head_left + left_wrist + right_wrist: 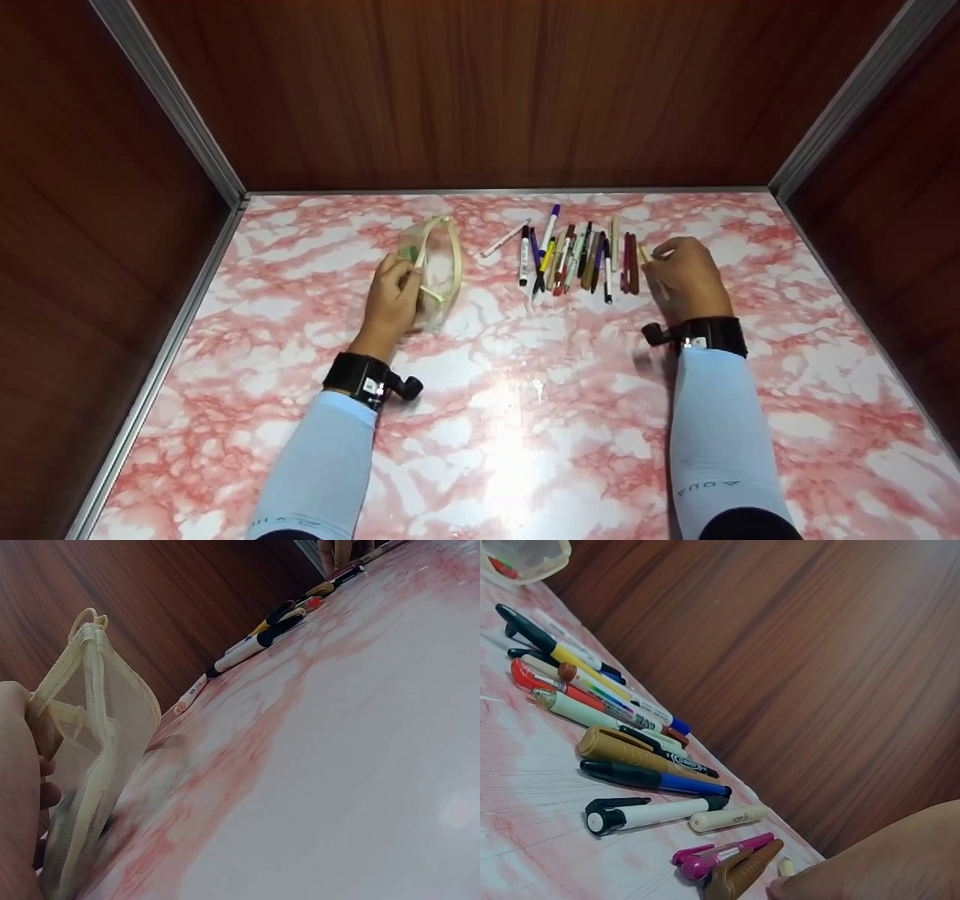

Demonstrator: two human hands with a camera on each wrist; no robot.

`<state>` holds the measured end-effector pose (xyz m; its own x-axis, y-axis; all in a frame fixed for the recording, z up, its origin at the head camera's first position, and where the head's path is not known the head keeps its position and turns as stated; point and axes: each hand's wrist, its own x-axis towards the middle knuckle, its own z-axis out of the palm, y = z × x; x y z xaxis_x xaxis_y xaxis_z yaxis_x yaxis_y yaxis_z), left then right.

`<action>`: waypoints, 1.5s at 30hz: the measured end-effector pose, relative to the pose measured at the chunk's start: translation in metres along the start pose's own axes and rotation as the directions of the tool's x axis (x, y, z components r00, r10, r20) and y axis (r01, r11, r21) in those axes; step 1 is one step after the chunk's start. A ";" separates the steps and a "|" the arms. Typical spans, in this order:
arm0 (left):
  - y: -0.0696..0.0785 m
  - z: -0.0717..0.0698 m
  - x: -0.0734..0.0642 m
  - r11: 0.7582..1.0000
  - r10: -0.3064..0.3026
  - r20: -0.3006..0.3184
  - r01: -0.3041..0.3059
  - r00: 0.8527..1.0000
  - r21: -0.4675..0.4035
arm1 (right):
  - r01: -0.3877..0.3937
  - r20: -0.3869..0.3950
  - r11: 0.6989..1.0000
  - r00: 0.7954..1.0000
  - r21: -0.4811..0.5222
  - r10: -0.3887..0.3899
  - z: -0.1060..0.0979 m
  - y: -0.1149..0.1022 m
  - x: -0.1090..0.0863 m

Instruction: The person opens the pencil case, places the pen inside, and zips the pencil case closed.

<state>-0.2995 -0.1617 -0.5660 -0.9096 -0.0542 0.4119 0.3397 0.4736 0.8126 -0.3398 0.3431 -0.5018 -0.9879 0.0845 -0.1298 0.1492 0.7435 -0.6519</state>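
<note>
My left hand [394, 292] grips one side of a cream mesh zip pouch [456, 281]. The pouch's mouth gapes towards the pens, and a little red and green shows inside it in the right wrist view. At the right end of a row of pens, my right hand [686, 274] pinches a slim cream pen [645, 255], mostly hidden by the fingers. Just left of it lie a brown marker [744, 870] and a pink pen [724, 855].
Several pens lie side by side, among them a white pen [660, 814], a blue pen [660, 778] and a yellow pen [546, 259]. A pale pink pen [505, 238] lies slanted nearest the pouch. Wood-grain panels [510, 97] wall the marbled table [480, 420] at back and sides.
</note>
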 end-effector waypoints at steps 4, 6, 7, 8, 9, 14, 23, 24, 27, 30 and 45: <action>0.001 -0.001 0.000 1.000 0.005 -0.004 -0.005 1.000 0.008 | 0.024 -0.016 1.000 1.000 -0.003 -0.024 0.002 -0.001 0.000; 0.001 -0.002 0.000 1.000 0.007 -0.006 -0.007 1.000 0.013 | 0.035 -0.022 0.999 0.999 -0.008 -0.035 0.003 -0.001 0.001; 0.001 -0.002 0.000 1.000 0.008 -0.006 -0.008 1.000 0.016 | 0.034 -0.023 0.999 0.999 -0.008 -0.034 0.003 -0.002 0.001; 0.001 -0.003 0.000 1.000 0.010 -0.007 -0.010 1.000 0.016 | 0.027 -0.020 1.000 0.999 -0.007 -0.027 0.003 -0.003 0.002; 0.001 -0.003 0.000 1.000 0.012 -0.009 -0.012 1.000 0.018 | 0.019 -0.016 1.000 1.000 -0.008 -0.019 0.003 -0.003 0.002; 0.001 -0.004 0.000 1.000 0.016 -0.010 -0.015 1.000 0.022 | -0.031 0.012 0.999 0.999 0.009 0.031 0.002 -0.008 0.003; 0.001 -0.004 0.000 1.000 0.002 -0.005 -0.002 1.000 0.025 | -0.108 0.037 0.993 0.994 0.049 0.106 -0.003 -0.022 0.003; 0.001 -0.005 0.000 1.000 0.003 -0.005 -0.003 1.000 0.025 | -0.106 0.030 0.993 0.994 0.055 0.105 -0.004 -0.024 0.003; -0.001 -0.006 0.000 1.000 0.004 -0.011 -0.004 1.000 0.019 | -0.072 0.015 0.995 0.997 0.073 0.071 -0.003 -0.032 0.003; -0.002 -0.006 -0.001 1.000 0.003 -0.016 -0.003 1.000 0.015 | 0.018 -0.059 0.999 0.998 0.052 -0.015 0.000 -0.038 0.006; 0.002 -0.001 0.000 1.000 -0.007 0.000 0.007 1.000 0.006 | 0.193 -0.179 0.897 0.975 0.398 -0.130 0.029 -0.082 0.008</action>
<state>-0.2985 -0.1615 -0.5646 -0.9119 -0.0575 0.4064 0.3322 0.4781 0.8130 -0.3589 0.2636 -0.4713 -0.9902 0.1046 0.0923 -0.0403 0.4190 -0.9071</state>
